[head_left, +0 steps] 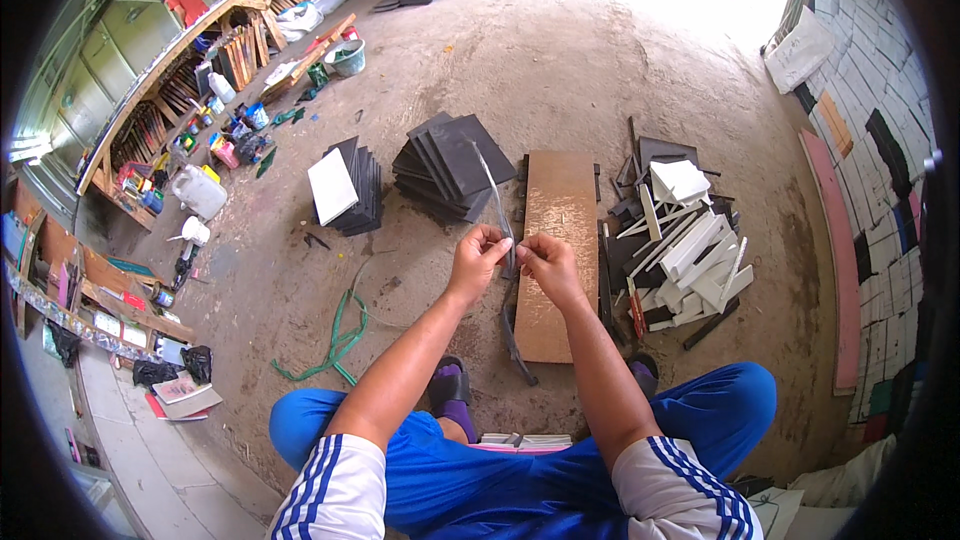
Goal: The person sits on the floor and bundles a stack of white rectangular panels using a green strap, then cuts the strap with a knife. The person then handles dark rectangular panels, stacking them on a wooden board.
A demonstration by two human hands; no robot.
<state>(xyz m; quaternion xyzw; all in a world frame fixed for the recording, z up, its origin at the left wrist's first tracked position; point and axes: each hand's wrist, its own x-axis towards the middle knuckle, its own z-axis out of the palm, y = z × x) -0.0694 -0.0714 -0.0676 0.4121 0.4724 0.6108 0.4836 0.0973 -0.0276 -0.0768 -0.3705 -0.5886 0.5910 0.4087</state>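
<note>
A long, thin dark grey strip (497, 198) runs between my hands, its upper end over a stack of black square sheets (455, 160) and its lower end near the floor by my feet. My left hand (480, 258) is closed, thumb and fingers pinching the strip about its middle. Close beside it, my right hand (548, 265) is also closed in a pinch at the strip; the fingertips hide exactly what they grip. Under my right hand lies a long brown board (560, 320) with a worn, flaky surface.
A black stack topped by a white sheet (333, 186) stands to the left. Green strapping (345, 335) lies on the floor. White and black offcuts (695, 250) are heaped right of the board. Bottles and a bucket (345, 58) stand farther left; a person (186, 5) is beyond the workbench.
</note>
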